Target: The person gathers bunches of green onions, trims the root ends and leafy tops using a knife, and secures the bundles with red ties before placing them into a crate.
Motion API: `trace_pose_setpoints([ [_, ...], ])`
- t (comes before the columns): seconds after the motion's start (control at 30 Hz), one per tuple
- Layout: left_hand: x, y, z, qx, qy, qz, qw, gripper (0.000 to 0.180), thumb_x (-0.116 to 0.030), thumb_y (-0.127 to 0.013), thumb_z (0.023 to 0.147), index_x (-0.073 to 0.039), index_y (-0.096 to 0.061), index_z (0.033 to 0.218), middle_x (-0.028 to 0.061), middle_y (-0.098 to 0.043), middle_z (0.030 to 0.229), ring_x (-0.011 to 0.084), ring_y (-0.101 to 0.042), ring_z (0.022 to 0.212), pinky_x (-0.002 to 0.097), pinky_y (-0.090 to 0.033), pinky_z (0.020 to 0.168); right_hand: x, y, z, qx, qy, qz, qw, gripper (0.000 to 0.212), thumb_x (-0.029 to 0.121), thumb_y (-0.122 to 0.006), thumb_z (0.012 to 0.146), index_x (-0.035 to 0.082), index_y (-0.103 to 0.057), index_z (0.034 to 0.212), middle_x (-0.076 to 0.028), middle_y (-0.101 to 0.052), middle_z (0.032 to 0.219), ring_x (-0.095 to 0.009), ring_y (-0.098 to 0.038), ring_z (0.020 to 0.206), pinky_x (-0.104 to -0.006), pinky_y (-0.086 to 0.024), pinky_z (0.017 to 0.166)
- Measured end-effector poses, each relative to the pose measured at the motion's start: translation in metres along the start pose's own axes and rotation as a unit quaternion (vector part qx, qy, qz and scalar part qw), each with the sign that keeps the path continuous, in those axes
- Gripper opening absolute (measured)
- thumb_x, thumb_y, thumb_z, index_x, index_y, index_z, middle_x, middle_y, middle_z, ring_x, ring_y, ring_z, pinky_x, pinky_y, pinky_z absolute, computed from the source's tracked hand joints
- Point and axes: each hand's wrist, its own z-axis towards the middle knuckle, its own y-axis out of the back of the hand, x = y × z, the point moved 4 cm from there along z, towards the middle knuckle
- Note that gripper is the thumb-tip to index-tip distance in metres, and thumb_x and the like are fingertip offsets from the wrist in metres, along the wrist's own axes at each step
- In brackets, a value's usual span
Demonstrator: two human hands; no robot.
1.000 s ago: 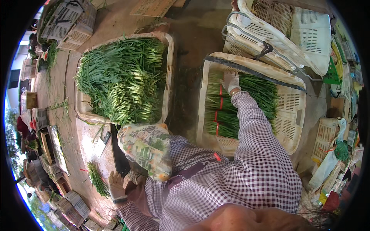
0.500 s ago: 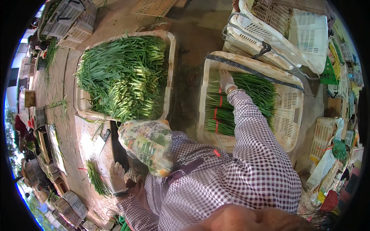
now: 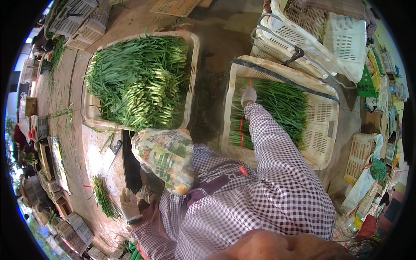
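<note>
At the upper left of the frame we see pale slatted crates [image 3: 71, 41] stacked at a slant. In the lower left, a small bunch of green stalks [image 3: 105, 200] lies at a slant on the pale tabletop [image 3: 96, 158], with a thin red strip [image 3: 88, 186] poking out on its left side. Above it on the same tabletop lies a knife [image 3: 113, 152] with a broad blade and a dark handle.

Just right of the bunch is our gloved left hand [image 3: 130, 206], its fingers extended and the hand open, with a dark band [image 3: 134, 219] at the wrist. Higher up, left of centre, a pale crate [image 3: 193, 93] holds a thick heap of leafy greens [image 3: 134, 73], their whitish ends toward the right. Below that crate, a patterned cloth [image 3: 164, 160] bulges near the middle of the frame.

Right of centre, a second crate [image 3: 325, 134] holds long green bundles [image 3: 281, 104] bound with red bands [image 3: 241, 126]. Our gloved right hand [image 3: 248, 95] is at the bundles' left part, inside this crate; we cannot tell whether its fingers grip anything. At the upper right stand nested white crates [image 3: 344, 41], with a bright green basket [image 3: 367, 83] just below them.
</note>
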Motion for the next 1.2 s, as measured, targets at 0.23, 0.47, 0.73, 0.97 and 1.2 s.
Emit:
trace_pose_setpoints([
  [0.23,0.000,0.006,-0.006,-0.005,-0.006,-0.024,1.000,0.055,-0.043,-0.043,0.099,-0.008,-0.043,0.142,0.0157,-0.034,0.150,0.0294,-0.026,0.141,0.0408,-0.020,0.115,0.009,-0.006,0.002,0.143,-0.153,0.284,0.936,0.029,0.027,-0.055,0.092,0.015,-0.066,0.117,-0.002,-0.064,0.124,-0.017,-0.063,0.108,-0.0315,-0.052,0.086],
  [0.47,0.012,0.004,-0.008,-0.024,0.005,-0.043,0.999,0.054,-0.042,-0.042,0.100,-0.008,-0.042,0.142,0.0115,-0.035,0.151,0.0250,-0.031,0.139,0.0387,-0.026,0.111,0.024,0.063,-0.018,0.235,-0.078,0.111,0.963,0.042,0.039,-0.050,0.095,0.020,-0.058,0.132,0.003,-0.052,0.140,-0.013,-0.051,0.126,-0.0305,-0.048,0.096],
  [0.73,0.014,-0.005,-0.007,-0.025,0.016,-0.042,0.999,0.050,-0.040,-0.040,0.101,-0.009,-0.042,0.141,0.0093,-0.038,0.150,0.0239,-0.036,0.136,0.0373,-0.031,0.109,0.012,0.024,0.004,0.260,-0.096,0.217,0.936,0.070,0.038,-0.069,0.084,0.019,-0.040,0.145,0.003,-0.036,0.152,-0.017,-0.039,0.136,-0.0320,-0.036,0.111],
  [0.97,0.017,-0.015,-0.006,-0.019,0.007,-0.045,0.999,0.049,-0.038,-0.040,0.101,-0.009,-0.043,0.141,0.0102,-0.038,0.150,0.0246,-0.036,0.137,0.0379,-0.030,0.110,0.014,0.030,0.003,0.251,-0.105,0.231,0.934,0.069,0.033,-0.070,0.082,0.019,-0.042,0.144,0.002,-0.040,0.149,-0.017,-0.042,0.134,-0.0325,-0.040,0.108],
  [1.2,0.008,-0.030,0.003,0.008,0.003,-0.021,1.000,0.052,-0.041,-0.039,0.101,-0.007,-0.043,0.141,0.0124,-0.034,0.152,0.0262,-0.033,0.138,0.0389,-0.028,0.112,0.006,-0.008,0.023,0.220,-0.076,0.186,0.955,0.057,0.038,-0.066,0.084,0.018,-0.052,0.135,0.002,-0.045,0.145,-0.013,-0.047,0.129,-0.0299,-0.045,0.103],
])
